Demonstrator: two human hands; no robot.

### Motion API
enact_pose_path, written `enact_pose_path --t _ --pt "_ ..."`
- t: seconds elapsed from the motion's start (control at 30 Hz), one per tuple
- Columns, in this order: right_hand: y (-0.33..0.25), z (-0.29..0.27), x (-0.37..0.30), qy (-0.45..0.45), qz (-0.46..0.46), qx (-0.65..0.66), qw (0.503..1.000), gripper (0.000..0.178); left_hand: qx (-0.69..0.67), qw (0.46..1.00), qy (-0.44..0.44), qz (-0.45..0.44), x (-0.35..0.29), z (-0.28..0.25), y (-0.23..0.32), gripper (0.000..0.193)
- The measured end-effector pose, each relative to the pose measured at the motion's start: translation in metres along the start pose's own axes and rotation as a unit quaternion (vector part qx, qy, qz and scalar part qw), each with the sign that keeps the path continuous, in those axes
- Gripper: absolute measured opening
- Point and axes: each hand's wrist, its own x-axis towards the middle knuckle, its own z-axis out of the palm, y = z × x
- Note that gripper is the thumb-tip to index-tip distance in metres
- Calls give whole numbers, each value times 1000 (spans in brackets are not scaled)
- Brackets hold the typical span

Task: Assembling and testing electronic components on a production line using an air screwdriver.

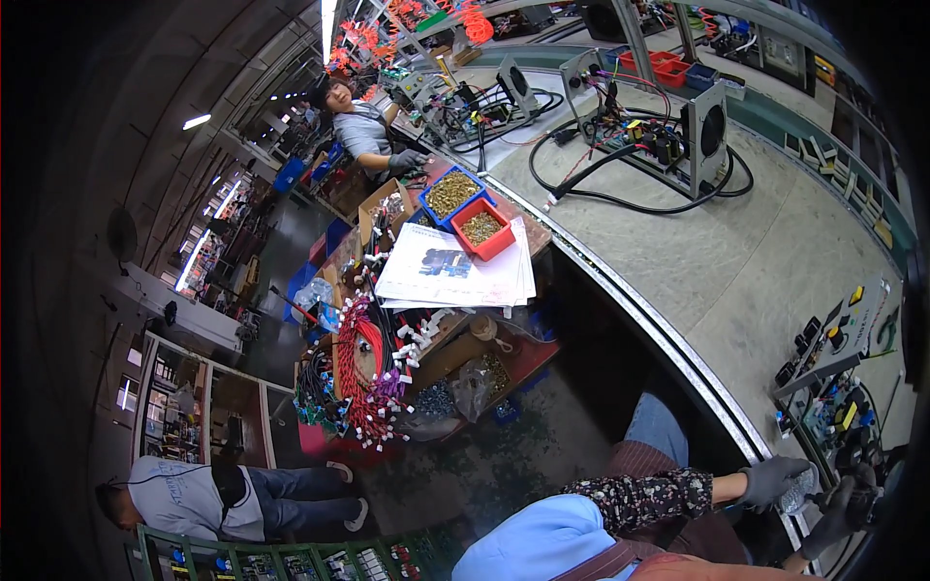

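At the lower right, my left hand (772, 481), in a grey glove, closes on a clear, shiny piece (799, 490) that looks like crumpled plastic. Close beside it, my right hand (831, 528), in a dark glove, has its fingers curled around something dark at the picture's dim rim; what it is I cannot make out. Just beyond both hands, on the bench, stands an open metal chassis (841, 334) with a circuit board (851, 412), yellow parts and black cables. Green-handled pliers (886, 332) lie beside that chassis.
Across the bench (668, 252) stands another chassis with a fan (712, 131) and looped black cable. To the left, a side table holds a blue bin (452, 194) and a red bin (482, 230) of screws, paper sheets (455, 271) and wire bundles (363, 363). Two other people are nearby.
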Motion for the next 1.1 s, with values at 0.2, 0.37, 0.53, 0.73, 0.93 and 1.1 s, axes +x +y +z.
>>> enact_pose_path --t 0.2,0.37,0.53,0.73,0.93,1.1 --pt "-15 2 -11 -15 46 50 998 31 -51 992 -40 -105 -11 -22 63 49" --pt "16 5 -6 23 -11 7 1000 31 32 999 18 0 1 -1 12 48" --pt "23 3 -9 38 -19 -2 999 31 33 999 25 -10 3 4 4 47" --pt "12 8 -14 21 -24 21 999 32 37 999 27 -19 0 2 5 46" --pt "-1 13 -19 22 27 4 999 31 4 999 9 -47 -4 -3 10 43" --pt "55 -19 -7 42 116 197 973 22 39 996 -27 -74 13 12 -12 45"
